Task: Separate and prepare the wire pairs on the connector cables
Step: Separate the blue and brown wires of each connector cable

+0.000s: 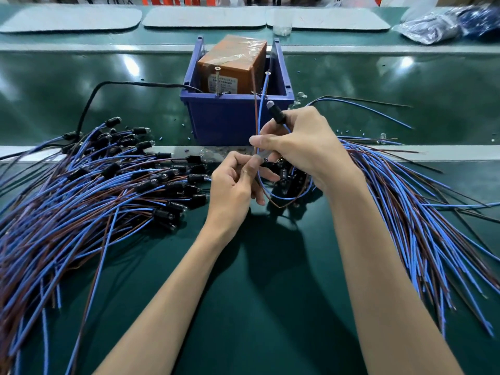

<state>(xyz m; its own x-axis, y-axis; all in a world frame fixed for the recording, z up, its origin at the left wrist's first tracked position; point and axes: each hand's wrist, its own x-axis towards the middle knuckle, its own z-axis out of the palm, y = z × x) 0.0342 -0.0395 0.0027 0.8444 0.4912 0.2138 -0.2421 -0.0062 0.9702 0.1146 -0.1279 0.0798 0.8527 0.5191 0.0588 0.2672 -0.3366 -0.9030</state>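
My right hand (300, 142) grips one connector cable by its black connector (276, 113), whose clear tip points up toward the blue bin. Its blue wire (262, 109) and brown wire (255, 104) loop below my hands and rise to two upright screws on the bin's front rim. My left hand (238, 180) pinches the pair just under my right forefinger. A large pile of blue and brown connector cables (89, 185) lies on the left. A second pile of connector cables (400, 196) fans out on the right.
The blue bin (232, 117) holds an orange taped box (232, 66), with a black cable (89, 104) running into it from the left. Grey mats (70, 18) and a plastic bag (446, 25) lie at the far edge. Green mat (270, 293) spreads between my forearms.
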